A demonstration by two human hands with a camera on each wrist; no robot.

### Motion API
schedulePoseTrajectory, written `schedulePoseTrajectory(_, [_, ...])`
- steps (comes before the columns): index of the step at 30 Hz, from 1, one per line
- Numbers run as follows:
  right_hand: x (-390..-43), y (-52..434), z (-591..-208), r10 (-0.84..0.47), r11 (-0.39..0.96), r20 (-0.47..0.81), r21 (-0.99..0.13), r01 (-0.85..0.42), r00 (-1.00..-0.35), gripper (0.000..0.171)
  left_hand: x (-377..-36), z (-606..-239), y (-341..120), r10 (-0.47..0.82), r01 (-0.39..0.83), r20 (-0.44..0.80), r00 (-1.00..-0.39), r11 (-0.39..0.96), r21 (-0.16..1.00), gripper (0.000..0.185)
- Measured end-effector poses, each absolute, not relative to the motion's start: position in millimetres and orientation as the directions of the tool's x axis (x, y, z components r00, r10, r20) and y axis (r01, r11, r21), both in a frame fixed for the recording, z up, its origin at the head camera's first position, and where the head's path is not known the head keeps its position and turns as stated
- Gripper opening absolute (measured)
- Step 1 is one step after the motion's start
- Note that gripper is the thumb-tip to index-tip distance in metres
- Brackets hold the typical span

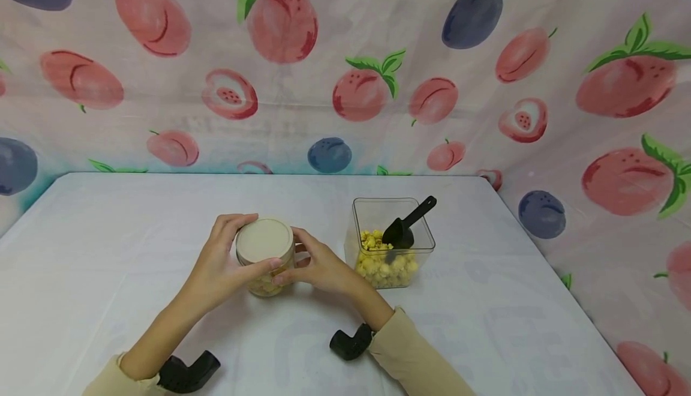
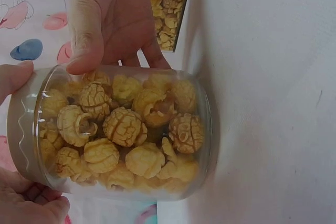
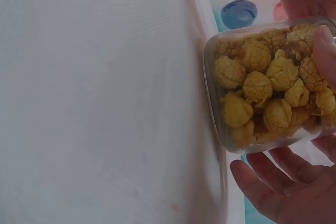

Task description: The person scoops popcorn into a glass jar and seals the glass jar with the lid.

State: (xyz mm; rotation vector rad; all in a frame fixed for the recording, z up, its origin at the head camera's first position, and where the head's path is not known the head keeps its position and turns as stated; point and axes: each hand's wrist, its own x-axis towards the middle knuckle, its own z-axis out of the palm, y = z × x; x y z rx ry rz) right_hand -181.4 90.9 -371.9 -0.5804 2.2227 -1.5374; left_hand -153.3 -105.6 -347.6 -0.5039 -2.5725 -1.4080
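Observation:
A clear jar (image 1: 266,288) with a cream lid (image 1: 264,240) stands upright on the white table, and popcorn (image 2: 123,127) shows through its wall. My left hand (image 1: 224,267) grips the lid from the left, thumb across the front of the rim and fingertips at its far edge. On the other side, my right hand (image 1: 318,264) holds the jar below the lid, its thumb on the front and its fingers round the right side. In the right wrist view the jar's lower part (image 3: 262,87) is seen close up; the lid lies beyond the frame edge.
Right of the jar stands a square clear container (image 1: 351,246) partly filled with yellow popcorn (image 1: 385,270). A black scoop (image 1: 412,219) leans in it, handle over the rim. Behind and to the right of the table hangs a fruit-print cloth (image 1: 291,84).

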Motion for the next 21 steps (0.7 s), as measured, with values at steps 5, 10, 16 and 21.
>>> schedulePoseTrajectory(5, [-181.1,90.8,-372.2,-0.531,0.315,-0.064,-0.941,-0.126,-0.845,0.079,-154.4,-348.9,-108.0,0.251,0.397,0.312,-0.916,0.466,0.79,0.072])
schedulePoseTrajectory(10, [-181.0,90.7,-372.4,-0.526,0.321,-0.068,-0.939,-0.125,-0.848,0.078,-158.3,-350.6,-111.7,0.313,0.427,0.316,-0.896,0.404,0.809,0.071])
schedulePoseTrajectory(16, [-181.6,90.9,-372.9,-0.521,0.319,-0.07,-0.94,-0.118,-0.851,0.078,-162.4,-351.8,-116.6,0.39,0.442,0.302,-0.87,0.346,0.828,0.07])
schedulePoseTrajectory(21, [-182.1,90.9,-374.0,-0.53,0.312,-0.063,-0.942,-0.126,-0.846,0.077,-163.9,-353.1,-118.5,0.403,0.446,0.299,-0.865,0.342,0.827,0.07])
